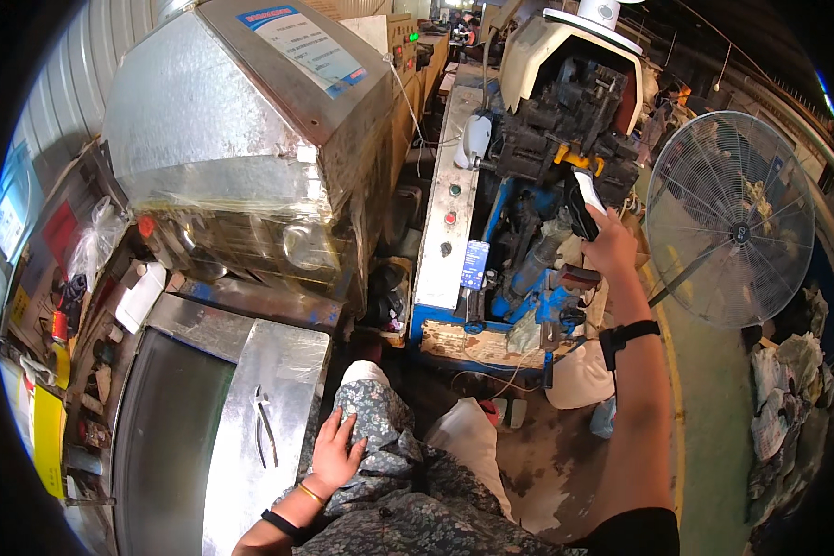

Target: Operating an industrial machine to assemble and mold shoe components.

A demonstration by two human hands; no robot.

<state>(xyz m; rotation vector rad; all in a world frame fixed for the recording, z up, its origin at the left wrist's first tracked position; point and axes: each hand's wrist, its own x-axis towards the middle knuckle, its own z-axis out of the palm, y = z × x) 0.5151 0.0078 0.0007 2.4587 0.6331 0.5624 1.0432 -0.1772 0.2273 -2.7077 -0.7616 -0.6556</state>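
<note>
My right hand (612, 243) stretches out at the upper right and grips one end of a shoe (582, 206), black on one side and white along the other. The shoe's far end meets the dark metal jaws of a machine (561, 130), just below a yellow-orange clamp piece (579, 159). My fingers partly cover the near end of the shoe. Lower down, my left hand (336, 454) lies on the flowered cloth over my leg, fingers spread, with nothing in it. Left of it, a pair of pliers (265, 428) rests on a shiny metal plate (236, 408).
A control panel (447, 218) with buttons and a phone (473, 264) flanks the machine. A big metal hood (213, 120) fills the upper left, above a dark conveyor belt (167, 417). A large fan (732, 222) stands at the right, near piled scraps (788, 389).
</note>
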